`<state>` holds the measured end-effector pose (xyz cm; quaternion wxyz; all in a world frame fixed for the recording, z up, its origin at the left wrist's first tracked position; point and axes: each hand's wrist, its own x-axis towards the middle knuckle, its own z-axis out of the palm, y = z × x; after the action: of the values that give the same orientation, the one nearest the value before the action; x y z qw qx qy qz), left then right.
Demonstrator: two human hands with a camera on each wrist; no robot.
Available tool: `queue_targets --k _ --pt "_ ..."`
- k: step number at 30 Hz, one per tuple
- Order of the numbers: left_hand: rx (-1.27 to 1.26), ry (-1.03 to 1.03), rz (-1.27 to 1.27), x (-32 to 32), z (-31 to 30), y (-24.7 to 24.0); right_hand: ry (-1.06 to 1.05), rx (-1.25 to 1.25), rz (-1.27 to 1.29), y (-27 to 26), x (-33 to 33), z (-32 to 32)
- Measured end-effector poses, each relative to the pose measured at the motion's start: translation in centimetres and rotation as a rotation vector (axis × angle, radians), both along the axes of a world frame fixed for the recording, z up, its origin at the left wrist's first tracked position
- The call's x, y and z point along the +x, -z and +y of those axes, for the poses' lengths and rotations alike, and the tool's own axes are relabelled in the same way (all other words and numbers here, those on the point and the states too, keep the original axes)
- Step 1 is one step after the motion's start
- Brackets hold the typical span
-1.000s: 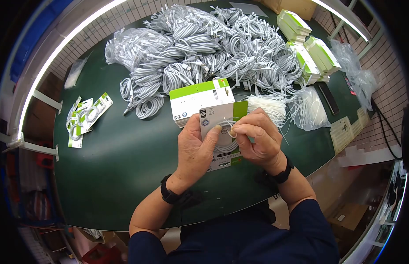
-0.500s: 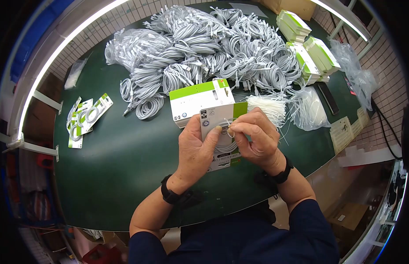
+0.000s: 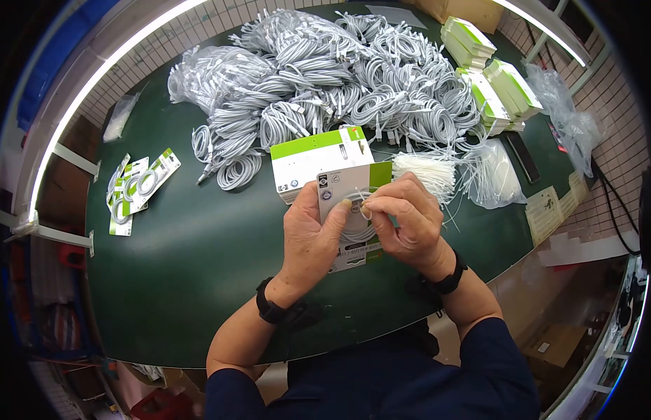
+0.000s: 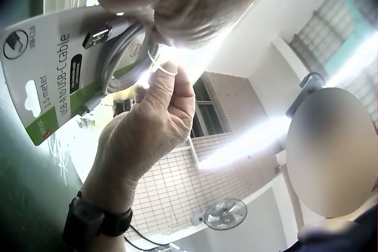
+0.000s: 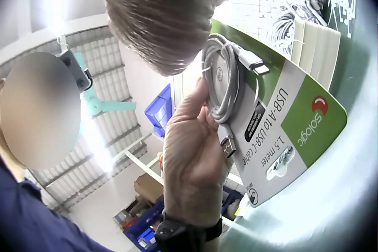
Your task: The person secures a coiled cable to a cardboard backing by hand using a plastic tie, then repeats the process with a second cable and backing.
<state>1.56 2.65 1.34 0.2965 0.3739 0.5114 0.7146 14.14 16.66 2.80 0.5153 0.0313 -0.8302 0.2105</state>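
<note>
In the head view my left hand [image 3: 308,234] grips a white and green cable card [image 3: 339,180], its thumb lying on a coiled USB cable. That grey-white USB cable [image 5: 227,83] lies against the card's printed face in the right wrist view, with its USB-A and USB-C plugs showing. A thin white cable tie [image 4: 163,69] passes around the coil through the card. My right hand [image 3: 413,220] pinches the tie between thumb and forefinger, right beside the left thumb. Its pinched end is partly hidden by the fingertips.
Behind the hands lies a stack of cards [image 3: 315,166], with a big heap of coiled cables [image 3: 304,70] beyond. Loose cable ties [image 3: 427,173] and a bag of them [image 3: 497,178] are at right, near more card stacks [image 3: 483,98]. Several cards with cables [image 3: 149,183] lie left.
The right fingertips have shifted slightly left toward the left thumb while pinching the tie. The card and left hand have barely moved.
</note>
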Motion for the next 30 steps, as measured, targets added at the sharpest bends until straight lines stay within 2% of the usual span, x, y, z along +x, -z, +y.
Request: queue_targets --k 13,16,19,25,28,30 --pt "-0.027 0.006 0.048 0.1 0.0 0.2 0.031 -0.025 -0.049 -0.3 0.0 0.0" --pt "-0.023 0.017 0.088 0.2 0.1 0.7 0.011 -0.164 -0.099 -0.4 0.2 -0.2" --pt "-0.012 0.007 0.126 0.4 0.3 0.8 -0.115 -0.468 -0.228 -0.6 0.6 0.1" --pt "-0.011 -0.023 0.179 0.2 0.3 0.8 -0.023 -0.045 -0.094 -0.5 0.4 0.7" --pt "-0.038 0.034 0.215 -0.3 0.1 1.0 -0.021 0.035 -0.085 -0.3 0.5 0.8" --pt "-0.035 0.039 0.214 -0.3 0.1 1.2 -0.030 -0.019 -0.106 -0.2 0.4 0.6"
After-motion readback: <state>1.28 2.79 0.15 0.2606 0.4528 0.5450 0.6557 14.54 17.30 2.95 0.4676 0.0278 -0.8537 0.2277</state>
